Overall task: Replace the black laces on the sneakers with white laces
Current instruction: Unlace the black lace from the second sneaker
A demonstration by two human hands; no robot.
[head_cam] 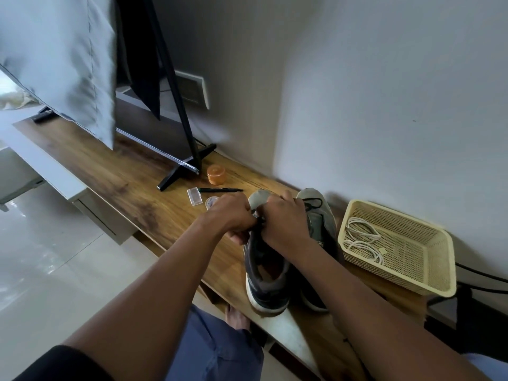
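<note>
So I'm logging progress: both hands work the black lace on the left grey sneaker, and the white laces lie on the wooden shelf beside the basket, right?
Not quite. In the head view the white laces lie inside the cream perforated plastic basket.

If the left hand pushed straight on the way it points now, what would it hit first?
Probably the right hand: the left hand points at it across the near sneaker, knuckles nearly touching. Depth is unclear.

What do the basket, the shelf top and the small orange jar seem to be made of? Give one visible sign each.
Basket: probably plastic, cream and matte; moulded grid of small holes.
Shelf top: wood or wood-look laminate; brown grain streaks, slight sheen.
Orange jar: likely plastic; smooth, translucent-looking, glossy lid.
</note>
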